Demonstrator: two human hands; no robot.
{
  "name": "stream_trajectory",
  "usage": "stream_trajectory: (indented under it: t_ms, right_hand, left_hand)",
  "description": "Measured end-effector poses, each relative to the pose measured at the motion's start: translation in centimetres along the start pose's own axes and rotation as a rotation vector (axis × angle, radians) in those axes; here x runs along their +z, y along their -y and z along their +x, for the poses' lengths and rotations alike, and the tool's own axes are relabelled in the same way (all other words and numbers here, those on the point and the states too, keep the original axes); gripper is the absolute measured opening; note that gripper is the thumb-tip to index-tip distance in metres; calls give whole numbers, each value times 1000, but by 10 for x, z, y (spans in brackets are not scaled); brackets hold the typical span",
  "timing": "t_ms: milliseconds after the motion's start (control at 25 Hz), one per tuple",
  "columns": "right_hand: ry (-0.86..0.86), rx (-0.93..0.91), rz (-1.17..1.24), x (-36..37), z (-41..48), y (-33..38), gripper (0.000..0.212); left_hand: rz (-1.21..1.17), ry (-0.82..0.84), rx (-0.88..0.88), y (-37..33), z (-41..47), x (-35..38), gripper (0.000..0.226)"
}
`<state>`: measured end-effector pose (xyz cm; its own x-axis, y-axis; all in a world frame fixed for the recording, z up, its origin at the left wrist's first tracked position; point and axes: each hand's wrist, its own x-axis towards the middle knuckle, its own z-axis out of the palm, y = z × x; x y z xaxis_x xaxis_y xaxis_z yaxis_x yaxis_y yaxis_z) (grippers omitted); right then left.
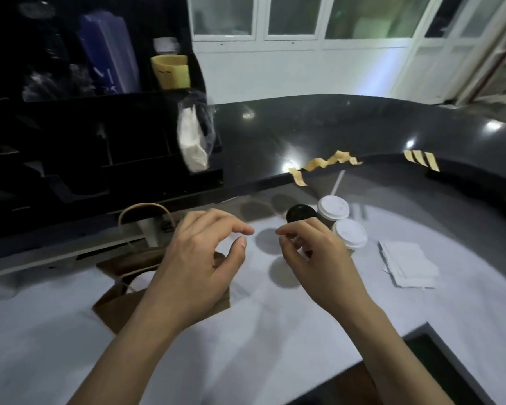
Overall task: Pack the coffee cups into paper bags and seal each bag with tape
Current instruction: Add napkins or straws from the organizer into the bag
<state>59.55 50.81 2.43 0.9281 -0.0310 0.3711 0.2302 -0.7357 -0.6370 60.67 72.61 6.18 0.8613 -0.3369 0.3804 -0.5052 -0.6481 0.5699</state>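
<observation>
Paper bag (pixel 114 308) is lying open on the table (pixel 275 331), with the left forearm covering its right half. A white rounded shape is showing in its mouth, too hidden to identify. The left hand (pixel 199 258) is hovering above the bag, its fingers loosely curled and released, grasping nothing. The right hand (pixel 313 255) is hovering right of the bag with its fingers curled; whether they are pinching anything cannot be told. Beyond that hand, to the bag's right, a black-lidded cup (pixel 300 213) and two white-lidded cups (pixel 333 208) (pixel 349 232) are standing clustered, the hand concealing their lower bodies. Napkins (pixel 406 264) are lying further right. Tape strips (pixel 327 162) are hanging from the raised counter edge beyond the cups. Beyond the bag, a yellow sleeve stack (pixel 171 71) is bearing dark marks, unreadable through blur.
</observation>
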Motion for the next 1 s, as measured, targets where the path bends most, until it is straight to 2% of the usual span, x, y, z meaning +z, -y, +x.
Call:
stream_trajectory:
  t_ms: [520,840,1000]
  right_hand:
    - [-140,278,-82,-100,-55,-106,9]
    - [-93,431,-100,-138,-75,-187,9]
    - [-74,494,-139,-146,-73,-235,8]
  left_hand:
    - [-127,275,200,-86,50,134,21]
    - [-175,350,172,-116,67,226,19]
    - [-185,387,103,-120,72,264,21]
